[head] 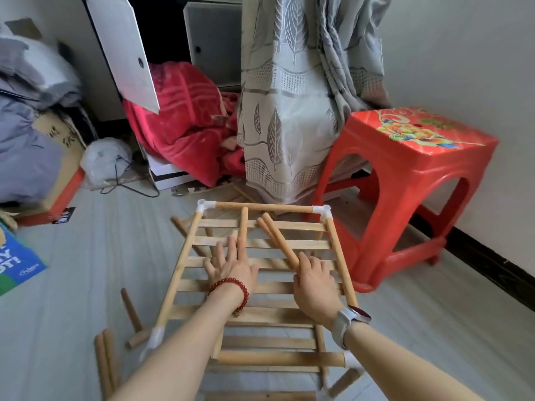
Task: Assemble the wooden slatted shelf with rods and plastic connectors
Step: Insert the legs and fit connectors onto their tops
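On the pale grey floor (86, 256) at the left, loose round wooden rods (105, 369) are seen lying unfitted beside the frame, one short rod (131, 312) a little further up. The rectangular slatted wooden shelf panel (260, 287) is held in the middle of the view, tilted, its long axis running away from the person toward the grey leaf-patterned curtain (289, 111); its slats lie crosswise. Side rods and a far cross rod are already joined by white plastic corner connectors (204, 206). The left hand (231, 266), with a red bead bracelet at the wrist, is laid flat on the slats with fingers spread, beside a single loose rod (242, 227). The right hand (314, 285) is curled round the near ends of two loose rods (275, 237) resting on the panel. One tier is judged framed; uprights and further tiers are judged still to be fitted. A red plastic stool (411, 175) stands at the right.
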The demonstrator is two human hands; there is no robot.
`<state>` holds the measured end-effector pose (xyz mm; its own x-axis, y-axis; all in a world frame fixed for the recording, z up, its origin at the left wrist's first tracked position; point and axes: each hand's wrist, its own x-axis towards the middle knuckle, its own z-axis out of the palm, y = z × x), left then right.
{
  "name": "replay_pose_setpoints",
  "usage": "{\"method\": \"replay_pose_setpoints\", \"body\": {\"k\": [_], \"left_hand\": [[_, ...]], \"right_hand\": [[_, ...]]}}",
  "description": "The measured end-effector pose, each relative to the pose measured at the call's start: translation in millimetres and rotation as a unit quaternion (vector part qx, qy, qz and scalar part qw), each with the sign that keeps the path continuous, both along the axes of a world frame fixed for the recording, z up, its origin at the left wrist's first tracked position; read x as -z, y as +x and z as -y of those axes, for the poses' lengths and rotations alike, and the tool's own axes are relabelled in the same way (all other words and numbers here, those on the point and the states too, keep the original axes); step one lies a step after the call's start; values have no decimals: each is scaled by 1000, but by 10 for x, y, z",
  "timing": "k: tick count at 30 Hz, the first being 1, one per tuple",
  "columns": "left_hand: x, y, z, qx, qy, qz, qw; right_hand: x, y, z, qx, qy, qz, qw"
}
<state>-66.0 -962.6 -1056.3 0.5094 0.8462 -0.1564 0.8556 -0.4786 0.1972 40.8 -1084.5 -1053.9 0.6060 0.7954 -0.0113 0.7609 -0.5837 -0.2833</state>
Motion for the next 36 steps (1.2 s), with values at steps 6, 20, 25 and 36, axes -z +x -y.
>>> {"method": "replay_pose_setpoints", "body": {"k": [6,20,25,36], "left_hand": [[-233,-188,159,32,-19,58,998],[-124,-156,1432,292,-34,-102,950],[-61,-25,1598,267,-39,-106,957],[-104,198,1676,237,-36,-78,968]], "right_hand": [[-479,89,216,25,234,-187,954],[-808,37,1390,138,526,-369,754],[-678,79,1589,126,537,-382,741],[-627,78,1373,133,522,-313,782]]}}
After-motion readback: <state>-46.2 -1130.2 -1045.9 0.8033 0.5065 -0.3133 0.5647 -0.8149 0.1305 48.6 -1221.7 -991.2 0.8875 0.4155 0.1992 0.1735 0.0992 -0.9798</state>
